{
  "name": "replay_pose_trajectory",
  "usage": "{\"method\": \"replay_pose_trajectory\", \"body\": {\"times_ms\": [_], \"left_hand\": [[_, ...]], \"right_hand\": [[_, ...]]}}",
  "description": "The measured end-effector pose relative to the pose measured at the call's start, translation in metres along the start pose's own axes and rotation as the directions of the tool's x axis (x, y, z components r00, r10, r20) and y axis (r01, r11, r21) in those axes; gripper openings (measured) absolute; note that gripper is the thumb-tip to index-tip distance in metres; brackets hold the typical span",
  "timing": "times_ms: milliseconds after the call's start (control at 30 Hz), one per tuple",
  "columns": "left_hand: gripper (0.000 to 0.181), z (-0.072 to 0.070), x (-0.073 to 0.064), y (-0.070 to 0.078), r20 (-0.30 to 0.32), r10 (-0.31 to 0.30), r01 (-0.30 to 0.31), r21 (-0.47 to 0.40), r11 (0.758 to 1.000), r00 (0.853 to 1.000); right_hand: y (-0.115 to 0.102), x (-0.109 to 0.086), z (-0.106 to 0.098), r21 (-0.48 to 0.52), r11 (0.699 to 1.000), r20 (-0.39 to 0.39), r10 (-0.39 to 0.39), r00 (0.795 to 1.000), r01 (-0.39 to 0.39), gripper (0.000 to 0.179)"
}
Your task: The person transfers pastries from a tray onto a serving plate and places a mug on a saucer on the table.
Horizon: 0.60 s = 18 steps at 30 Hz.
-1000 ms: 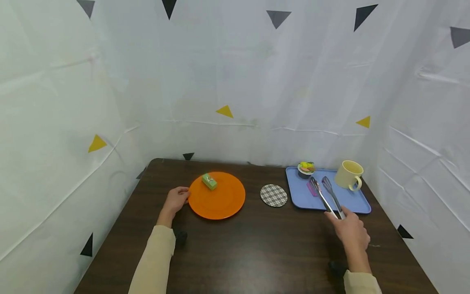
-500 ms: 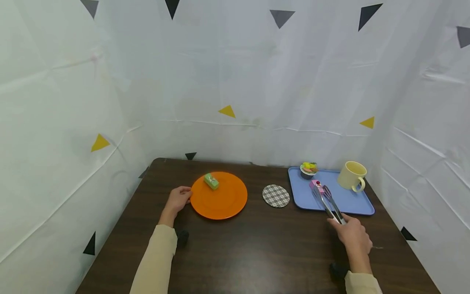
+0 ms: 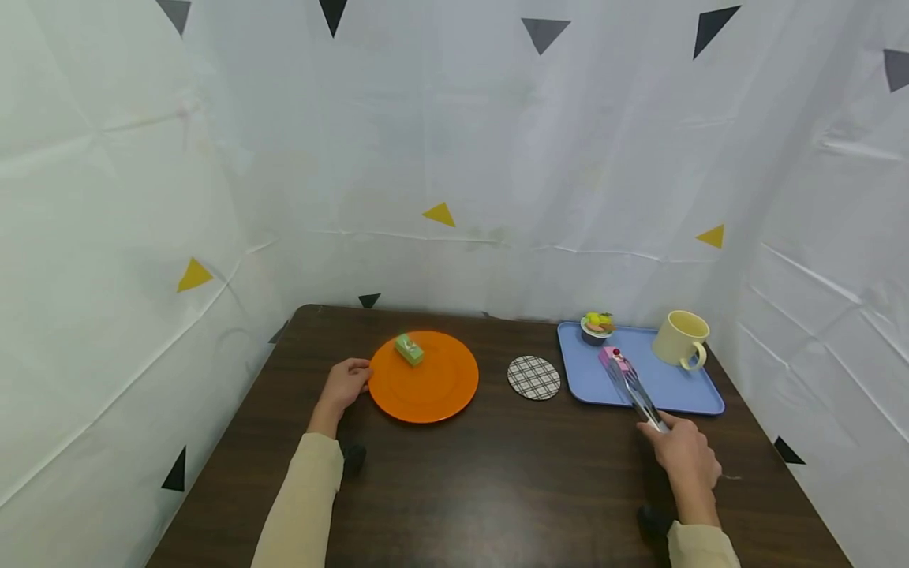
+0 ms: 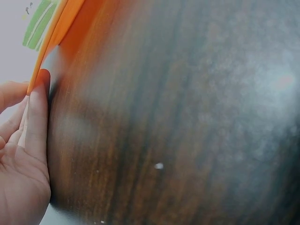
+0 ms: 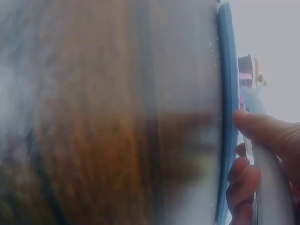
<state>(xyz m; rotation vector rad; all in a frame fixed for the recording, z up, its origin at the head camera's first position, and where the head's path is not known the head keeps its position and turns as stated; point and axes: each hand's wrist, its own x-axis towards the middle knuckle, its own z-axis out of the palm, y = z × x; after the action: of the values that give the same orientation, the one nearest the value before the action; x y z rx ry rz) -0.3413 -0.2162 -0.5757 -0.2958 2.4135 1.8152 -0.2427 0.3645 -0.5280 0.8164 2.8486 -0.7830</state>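
Tongs [image 3: 642,400]: silver metal, two long slim arms, narrow gap between them. Handle end sits in the right hand [image 3: 682,454], just off the near edge of the blue tray [image 3: 675,386]; the tips reach over the tray to the pink cake [image 3: 607,355]. Right grip: fingers and thumb wrapped round the tongs. Can't tell if the tips actually clamp the cake.

Pink cake: small block, red round bit on top, on the left part of the tray, near the dessert cup [image 3: 593,333] (dark cup, yellow and green topping).

Orange plate [image 3: 426,392]: round, flat, plain, on the left side of the dark wood table [image 3: 490,481]. Left hand [image 3: 345,385] has its left rim, grip pinched on it, thumb above, finger under. Green cake [image 3: 409,349]: light green block, whitish marks on top, sits on the plate's upper left.

Count: 1 tongs, 1 plate, 1 tray, 2 block cakes (1 pink, 1 green), 1 dessert cup, 1 pale yellow mug [image 3: 676,338] at the tray's far right, handle facing right, 1 round checked coaster [image 3: 533,378] between plate and tray. 2 hands, both occupied.
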Motion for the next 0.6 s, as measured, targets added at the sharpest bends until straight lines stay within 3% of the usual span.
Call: {"method": "replay_pose_trajectory", "body": {"times_ms": [267, 600], "left_hand": [[0.04, 0.001, 0.002, 0.0, -0.001, 0.003, -0.003, -0.006, 1.0, 1.0], [0.041, 0.001, 0.0, 0.0, 0.002, 0.026, -0.026, -0.005, 1.0, 1.0]], "right_hand": [[0.001, -0.001, 0.0, 0.012, 1.0, 0.007, -0.022, 1.0, 0.022, 0.085], [-0.015, -0.013, -0.002, 0.034, 0.997, 0.019, -0.071, 0.997, 0.07, 0.087]]}}
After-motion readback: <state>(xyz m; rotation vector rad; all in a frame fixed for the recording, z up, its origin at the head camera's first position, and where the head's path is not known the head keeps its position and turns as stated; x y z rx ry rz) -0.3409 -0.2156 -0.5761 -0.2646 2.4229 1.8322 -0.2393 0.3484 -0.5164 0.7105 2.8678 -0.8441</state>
